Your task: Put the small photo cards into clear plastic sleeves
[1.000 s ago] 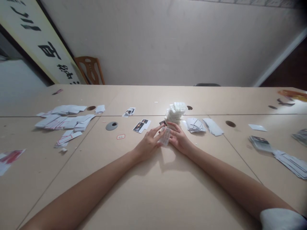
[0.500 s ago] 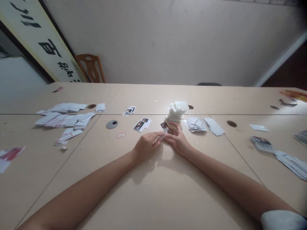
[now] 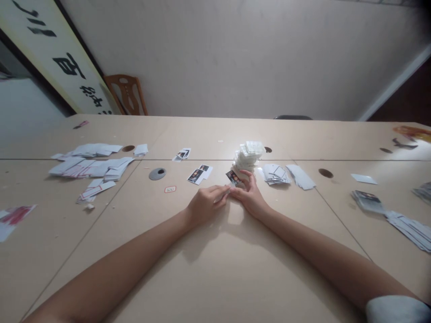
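My two hands meet at the middle of a beige table [image 3: 215, 269]. My left hand [image 3: 204, 205] is closed in a pinch on the edge of a thin clear sleeve [image 3: 225, 194] that is almost edge-on to me. My right hand [image 3: 249, 194] grips the other side, with a small photo card [image 3: 233, 176] showing above its fingers. Just behind them rises a tall stack of clear sleeves [image 3: 248, 158].
White cards [image 3: 90, 167] lie spread at the left, photo cards [image 3: 198, 174] and a grey cable cap [image 3: 157, 173] left of centre. More card piles [image 3: 286, 175] sit right of the stack and along the right edge [image 3: 393, 213]. A wooden chair [image 3: 126, 95] stands by the wall.
The sleeve, flat toward me a second ago, has turned edge-on and dropped lower. A photo card has appeared above my right fingers. Both hands stayed in place.
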### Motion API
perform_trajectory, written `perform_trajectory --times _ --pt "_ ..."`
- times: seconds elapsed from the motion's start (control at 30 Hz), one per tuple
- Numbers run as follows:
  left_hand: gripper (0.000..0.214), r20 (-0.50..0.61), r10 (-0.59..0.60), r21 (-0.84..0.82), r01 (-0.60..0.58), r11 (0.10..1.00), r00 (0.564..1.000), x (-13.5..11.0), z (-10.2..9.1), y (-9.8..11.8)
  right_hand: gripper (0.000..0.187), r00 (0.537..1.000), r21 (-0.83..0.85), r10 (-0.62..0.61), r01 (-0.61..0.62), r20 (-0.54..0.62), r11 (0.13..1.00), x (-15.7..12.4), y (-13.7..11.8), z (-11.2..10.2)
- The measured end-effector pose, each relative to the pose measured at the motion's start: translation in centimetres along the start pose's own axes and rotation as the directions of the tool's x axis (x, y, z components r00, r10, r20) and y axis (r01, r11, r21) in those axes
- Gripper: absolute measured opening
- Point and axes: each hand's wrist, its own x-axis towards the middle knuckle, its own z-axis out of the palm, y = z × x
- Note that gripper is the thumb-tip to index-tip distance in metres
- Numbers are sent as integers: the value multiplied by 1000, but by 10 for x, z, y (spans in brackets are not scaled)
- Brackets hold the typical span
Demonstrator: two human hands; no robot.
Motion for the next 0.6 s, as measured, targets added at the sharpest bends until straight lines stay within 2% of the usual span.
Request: perform_trajectory --times 0.2,0.47,0.6 --pt "28 84 7 76 -13 997 996 -3 -1 0 75 999 -37 -23 22 -25 999 -1 -1 0" --pt "23 117 73 242 -99 965 991 1 -3 3 83 1000 -39 -17 16 -23 999 -4 -2 2" --pt "22 104 66 281 -93 955 992 2 -4 5 88 1000 -20 -3 2 -11 1000 -5 -4 3"
